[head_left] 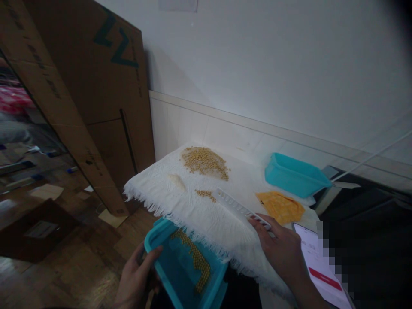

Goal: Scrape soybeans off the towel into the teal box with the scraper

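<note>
My left hand [137, 268] grips the left rim of a teal plastic bin [175, 272], which is tilted below the fringed edge of a white cloth [222, 227]. Soybeans [201, 264] lie in a band inside it. In my right hand [277, 242] is a white perforated plastic strip [233, 204], its far end resting by a small cluster of soybeans [204, 194] on the cloth. Farther back, a larger heap of soybeans [206, 161] spreads over the cloth. A small pale patch of grains [176, 182] lies left of the cluster.
A second teal bin [296, 176] stands at the back right, with a yellow cloth [280, 207] before it. A phone with a lit screen [317, 266] lies beside my right forearm. A tall cardboard box [119, 94] stands at the left, against the white wall [257, 64].
</note>
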Tool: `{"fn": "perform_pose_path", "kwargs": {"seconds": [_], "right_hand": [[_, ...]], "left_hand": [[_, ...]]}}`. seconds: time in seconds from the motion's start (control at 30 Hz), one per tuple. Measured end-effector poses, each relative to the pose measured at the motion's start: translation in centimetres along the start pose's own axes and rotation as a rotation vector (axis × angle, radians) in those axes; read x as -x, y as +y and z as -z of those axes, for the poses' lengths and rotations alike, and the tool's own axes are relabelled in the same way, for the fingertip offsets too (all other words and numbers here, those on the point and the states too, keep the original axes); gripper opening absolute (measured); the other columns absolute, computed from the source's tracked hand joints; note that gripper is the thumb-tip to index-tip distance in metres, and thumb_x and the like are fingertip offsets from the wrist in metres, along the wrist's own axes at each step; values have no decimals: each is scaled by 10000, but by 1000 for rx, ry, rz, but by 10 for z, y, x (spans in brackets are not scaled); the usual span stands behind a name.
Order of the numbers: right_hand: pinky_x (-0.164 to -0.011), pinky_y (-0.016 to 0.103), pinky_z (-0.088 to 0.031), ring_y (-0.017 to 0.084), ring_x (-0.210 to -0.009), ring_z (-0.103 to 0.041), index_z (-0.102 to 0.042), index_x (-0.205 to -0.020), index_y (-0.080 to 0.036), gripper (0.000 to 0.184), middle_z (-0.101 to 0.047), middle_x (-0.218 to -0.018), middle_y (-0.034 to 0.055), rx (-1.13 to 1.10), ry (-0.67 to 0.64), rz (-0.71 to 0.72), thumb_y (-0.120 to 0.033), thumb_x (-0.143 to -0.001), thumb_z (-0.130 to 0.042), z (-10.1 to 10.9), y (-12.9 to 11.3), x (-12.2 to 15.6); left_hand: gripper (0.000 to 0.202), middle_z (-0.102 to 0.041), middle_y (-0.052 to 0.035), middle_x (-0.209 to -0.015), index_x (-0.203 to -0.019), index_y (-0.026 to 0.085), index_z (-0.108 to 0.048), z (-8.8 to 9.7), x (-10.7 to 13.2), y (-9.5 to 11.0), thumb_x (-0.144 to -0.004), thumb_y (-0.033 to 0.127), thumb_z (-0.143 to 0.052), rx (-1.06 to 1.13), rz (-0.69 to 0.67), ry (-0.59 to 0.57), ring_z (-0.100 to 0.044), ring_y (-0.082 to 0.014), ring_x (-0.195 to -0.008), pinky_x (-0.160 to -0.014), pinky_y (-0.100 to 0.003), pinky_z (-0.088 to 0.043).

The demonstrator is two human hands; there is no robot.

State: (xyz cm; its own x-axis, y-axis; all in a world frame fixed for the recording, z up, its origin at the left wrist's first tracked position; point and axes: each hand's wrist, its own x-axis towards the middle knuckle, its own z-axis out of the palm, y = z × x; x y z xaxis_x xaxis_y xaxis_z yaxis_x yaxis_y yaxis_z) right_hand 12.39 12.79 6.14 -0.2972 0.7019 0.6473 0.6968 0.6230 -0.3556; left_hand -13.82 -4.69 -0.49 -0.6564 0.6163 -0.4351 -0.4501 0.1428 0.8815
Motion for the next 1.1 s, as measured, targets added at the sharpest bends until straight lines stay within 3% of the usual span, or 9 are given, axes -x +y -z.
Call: {"fn": "perform_pose_path", "kwargs": {"seconds": [0.13,0.37,0.63,0.73,0.87,1.1], "right_hand": [[-610,265,-630,211,-666,-830,-859,-900,-260,438,-868,-841,33,-13,-36,3,-477,-1072,-520,2,-6,-2],[-588,258,-632,218,-651,-829,-870,-881,-276,498,-866,-825,33,-31,-70,-16,-565,-1074,-513,9,-13,-2],[-604,241,-641,212,-618,-823,-866,-877,-248,610,-860,-796,44,6,-37,51,-641,-1108,-459,15,-13,4],[-608,233,-641,203,-596,-815,-866,-889,-242,610,-860,-796,42,23,-25,72,-632,-1117,-456,15,-11,10],[-634,237,-651,212,-647,-833,-861,-906,-242,573,-867,-830,38,8,-26,83,-615,-1118,-480,15,-10,16],[-633,205,-650,197,-653,-836,-849,-872,-229,598,-864,-816,37,-4,-34,173,-591,-1136,-454,20,-26,5]], "left_hand": [[690,-561,79,-425,-1088,171,-750,0,0,0,-625,635,-965,5,3,-6,-502,-123,-335,-345,-194,-347],[605,-571,72,-433,-1005,190,-757,-2,3,3,-614,599,-972,-5,7,18,-524,-139,-349,-341,-207,-351],[630,-566,76,-426,-1079,176,-753,0,-2,-3,-657,607,-935,-16,5,18,-519,-139,-328,-344,-202,-338],[601,-558,79,-432,-1016,180,-741,0,-1,-3,-647,613,-937,-9,-2,22,-515,-133,-345,-351,-200,-325],[640,-556,82,-430,-1070,175,-741,1,-2,-4,-652,620,-935,-3,-4,4,-514,-133,-331,-355,-203,-323],[705,-552,81,-426,-1140,172,-742,0,-1,-4,-641,629,-939,-7,-4,13,-497,-128,-333,-345,-198,-320]]}}
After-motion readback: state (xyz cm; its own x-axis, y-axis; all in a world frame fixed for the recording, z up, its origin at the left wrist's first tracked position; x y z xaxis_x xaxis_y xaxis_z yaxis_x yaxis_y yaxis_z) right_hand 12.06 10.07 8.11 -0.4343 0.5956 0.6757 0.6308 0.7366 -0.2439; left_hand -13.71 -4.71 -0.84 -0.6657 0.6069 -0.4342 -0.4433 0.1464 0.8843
